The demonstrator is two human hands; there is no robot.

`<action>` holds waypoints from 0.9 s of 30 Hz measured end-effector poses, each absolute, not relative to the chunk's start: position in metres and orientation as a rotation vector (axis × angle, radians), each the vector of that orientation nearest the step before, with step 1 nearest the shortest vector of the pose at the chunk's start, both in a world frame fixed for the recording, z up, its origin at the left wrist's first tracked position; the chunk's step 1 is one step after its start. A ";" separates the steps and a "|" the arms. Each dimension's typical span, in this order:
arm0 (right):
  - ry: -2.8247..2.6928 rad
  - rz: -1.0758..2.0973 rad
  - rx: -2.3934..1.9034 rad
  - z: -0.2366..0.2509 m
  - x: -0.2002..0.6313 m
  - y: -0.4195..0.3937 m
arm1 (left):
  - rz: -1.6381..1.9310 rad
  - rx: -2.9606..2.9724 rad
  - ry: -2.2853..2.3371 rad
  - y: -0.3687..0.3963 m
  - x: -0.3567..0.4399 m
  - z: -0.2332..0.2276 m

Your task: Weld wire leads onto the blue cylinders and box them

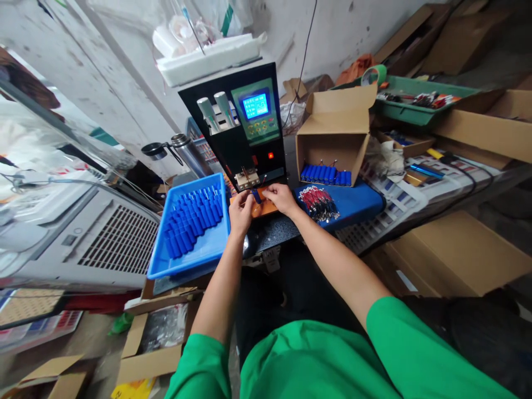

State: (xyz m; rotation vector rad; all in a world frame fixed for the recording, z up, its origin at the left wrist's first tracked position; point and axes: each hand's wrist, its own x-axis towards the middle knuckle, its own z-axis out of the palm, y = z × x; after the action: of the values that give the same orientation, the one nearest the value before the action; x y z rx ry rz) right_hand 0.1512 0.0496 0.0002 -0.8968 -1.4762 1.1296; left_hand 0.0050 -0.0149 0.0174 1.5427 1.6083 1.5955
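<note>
A blue cylindrical battery cell (pixel 256 196) is at the orange work surface (pixel 266 209), under the electrodes (pixel 246 178) of a black spot welder (pixel 233 145). My left hand (pixel 240 213) is closed, its fingertips against the left side of the cell. From the right, my right hand (pixel 280 198) reaches in with thumb and fingers pinched together; whatever is between them is too small to make out, perhaps a wire lead. The welder's blue screen (pixel 255 106) is lit, and a red light (pixel 271 155) glows below it.
Left of the welder is a blue tray (pixel 226 221) with rows of blue cells (pixel 193 219). To the right, a cardboard box (pixel 333 115) holds more cells (pixel 324 174), behind a pile of red and black wire leads (pixel 318 203). A steel thermos (pixel 191 155) stands behind the tray.
</note>
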 end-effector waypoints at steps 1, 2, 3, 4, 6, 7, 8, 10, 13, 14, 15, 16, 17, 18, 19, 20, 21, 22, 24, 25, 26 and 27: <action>-1.461 1.143 -0.890 0.001 0.151 0.049 | 1.607 1.527 1.630 -0.020 0.003 0.018; -1.446 1.159 -0.885 0.002 0.152 0.048 | 1.597 1.524 1.665 -0.025 0.001 0.018; -1.433 1.175 -0.880 0.003 0.152 0.048 | 1.566 1.533 1.704 -0.031 -0.001 0.018; -1.425 1.190 -0.875 0.004 0.152 0.047 | 1.528 1.544 1.743 -0.037 -0.003 0.017; -1.419 1.209 -0.868 0.006 0.153 0.045 | 1.456 1.568 1.800 -0.046 -0.005 0.015; -1.418 1.213 -0.867 0.007 0.154 0.044 | 1.422 1.582 1.817 -0.048 -0.005 0.013; -1.417 1.215 -0.869 0.007 0.154 0.044 | 1.391 1.597 1.829 -0.050 -0.005 0.012; -1.414 1.217 -0.871 0.008 0.155 0.043 | 1.343 1.603 1.833 -0.048 -0.004 0.011; -1.411 1.223 -0.864 0.008 0.155 0.042 | 1.334 1.538 1.769 -0.043 0.000 0.011; -1.414 1.229 -0.863 0.008 0.156 0.043 | 1.357 1.514 1.732 -0.041 0.002 0.012; -1.421 1.236 -0.861 0.008 0.156 0.043 | 1.393 1.494 1.695 -0.040 0.004 0.012; -1.431 1.247 -0.858 0.009 0.157 0.043 | 1.436 1.481 1.662 -0.039 0.006 0.013; -1.445 1.262 -0.849 0.009 0.157 0.043 | 1.478 1.474 1.633 -0.038 0.007 0.014; -1.461 1.280 -0.834 0.009 0.158 0.043 | 1.512 1.473 1.611 -0.038 0.009 0.015; -1.479 1.300 -0.815 0.010 0.159 0.042 | 1.534 1.478 1.596 -0.037 0.011 0.016; -1.496 1.317 -0.795 0.010 0.160 0.042 | 1.544 1.486 1.586 -0.036 0.012 0.017; -1.510 1.329 -0.777 0.010 0.160 0.042 | 1.541 1.496 1.579 -0.034 0.014 0.017; -1.522 1.334 -0.762 0.010 0.161 0.043 | 1.537 1.502 1.576 -0.032 0.015 0.017; -1.532 1.324 -0.746 0.009 0.161 0.043 | 1.533 1.509 1.575 -0.027 0.019 0.017; -1.532 1.314 -0.742 0.009 0.161 0.044 | 1.531 1.513 1.576 -0.024 0.020 0.016; -1.531 1.308 -0.740 0.008 0.161 0.044 | 1.530 1.517 1.579 -0.022 0.022 0.015; -1.529 1.305 -0.741 0.007 0.160 0.045 | 1.528 1.524 1.582 -0.021 0.023 0.014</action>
State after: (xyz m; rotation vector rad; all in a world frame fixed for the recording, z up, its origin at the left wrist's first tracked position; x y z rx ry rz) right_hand 0.1604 0.0448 0.0074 -0.7408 -1.5295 1.3046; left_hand 0.0228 -0.0211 0.0140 1.5240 1.5816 1.5282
